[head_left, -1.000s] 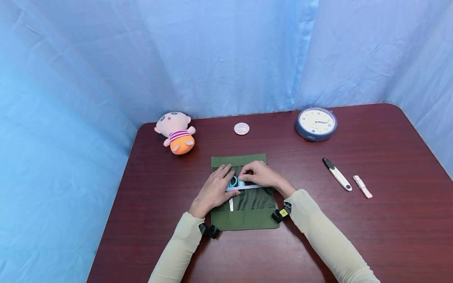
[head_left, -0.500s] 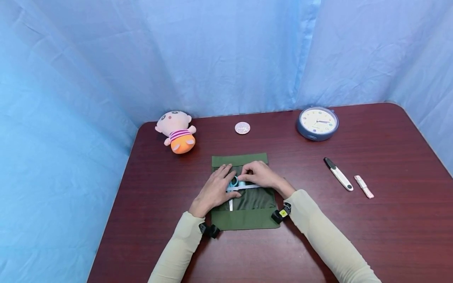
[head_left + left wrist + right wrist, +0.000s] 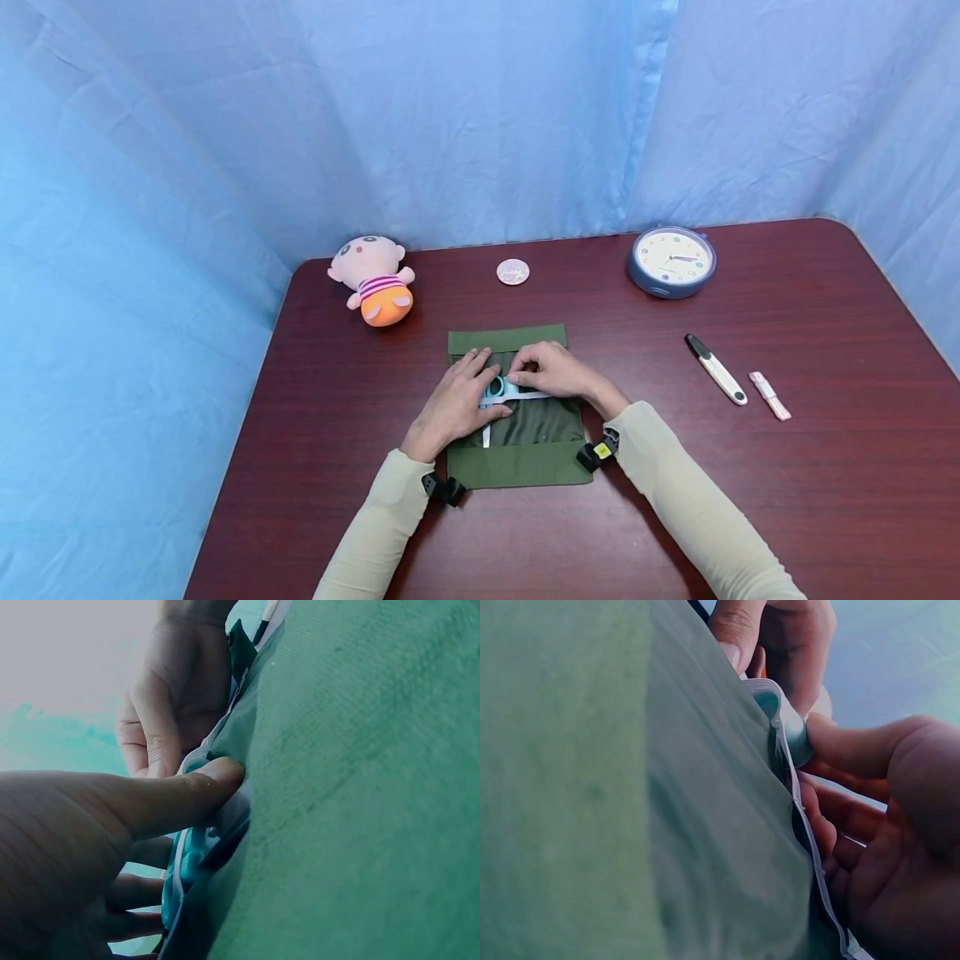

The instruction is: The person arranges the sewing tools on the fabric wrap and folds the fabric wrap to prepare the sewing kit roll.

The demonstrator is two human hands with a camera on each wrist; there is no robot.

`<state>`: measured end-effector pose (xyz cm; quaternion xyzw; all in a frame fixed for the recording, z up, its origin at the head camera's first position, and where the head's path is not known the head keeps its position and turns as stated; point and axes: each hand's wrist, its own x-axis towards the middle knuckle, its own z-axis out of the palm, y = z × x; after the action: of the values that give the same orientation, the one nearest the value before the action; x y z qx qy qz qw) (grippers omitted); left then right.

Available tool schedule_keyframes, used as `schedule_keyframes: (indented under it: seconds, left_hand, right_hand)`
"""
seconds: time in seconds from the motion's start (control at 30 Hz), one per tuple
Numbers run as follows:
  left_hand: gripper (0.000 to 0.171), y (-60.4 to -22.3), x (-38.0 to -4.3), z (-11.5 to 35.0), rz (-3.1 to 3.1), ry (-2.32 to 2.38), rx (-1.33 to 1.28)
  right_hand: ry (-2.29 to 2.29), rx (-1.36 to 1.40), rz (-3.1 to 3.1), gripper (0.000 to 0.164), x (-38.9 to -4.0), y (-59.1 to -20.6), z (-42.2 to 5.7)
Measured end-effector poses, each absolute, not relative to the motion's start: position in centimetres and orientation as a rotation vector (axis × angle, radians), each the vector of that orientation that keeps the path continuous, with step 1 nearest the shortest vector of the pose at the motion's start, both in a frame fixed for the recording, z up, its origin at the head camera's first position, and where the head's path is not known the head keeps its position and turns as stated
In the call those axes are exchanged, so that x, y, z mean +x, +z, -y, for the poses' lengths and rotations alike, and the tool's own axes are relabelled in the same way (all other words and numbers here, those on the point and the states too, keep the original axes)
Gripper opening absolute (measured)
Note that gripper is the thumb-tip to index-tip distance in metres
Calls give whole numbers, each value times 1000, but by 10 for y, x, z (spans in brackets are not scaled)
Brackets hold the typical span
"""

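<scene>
A green fabric tool roll (image 3: pixel 517 464) lies unfolded on the table, with a white elastic band (image 3: pixel 536 396) across its middle. My left hand (image 3: pixel 455 400) rests on its left part with fingers fairly straight, the thumb pressing near the band. Beside that hand are scissors with light-blue handle loops (image 3: pixel 495 386), held under the band; their pale blade shows below it. My right hand (image 3: pixel 551 371) pinches a small pale-blue cylinder (image 3: pixel 799 742) between thumb and fingers. In the right wrist view the band loops around this cylinder, and part of it is hidden by the fingers.
A plush toy (image 3: pixel 378 283) lies at the back left and a round shiny disc (image 3: pixel 513 272) at the back middle. Toward the back right is a blue clock (image 3: pixel 671 261). A black-and-white penlike tool (image 3: pixel 716 369) and a small pink-white item (image 3: pixel 769 396) lie to the right.
My right fingers have shifted very slightly at the cylinder, and the band now bulges around it. The scissors' blade has moved a little left. My left hand stays in place.
</scene>
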<state>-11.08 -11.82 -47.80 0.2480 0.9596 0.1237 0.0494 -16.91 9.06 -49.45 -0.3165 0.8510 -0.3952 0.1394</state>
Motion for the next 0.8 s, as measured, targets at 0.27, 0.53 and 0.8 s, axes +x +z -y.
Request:
schedule_keyframes:
  seconds: [0.27, 0.53, 0.8]
  left_hand:
    - [62, -479, -111, 118, -2958, 397, 791]
    - [60, -480, -111, 119, -2960, 417, 792]
    - [61, -480, -111, 119, -2954, 416, 782]
  right_hand:
    - [-1130, -937, -2467, 13, -169, -495, -88]
    - [-1078, -963, -2486, 14, -170, -495, -87]
    - [-1117, -931, -2429, 12, -169, -495, -90]
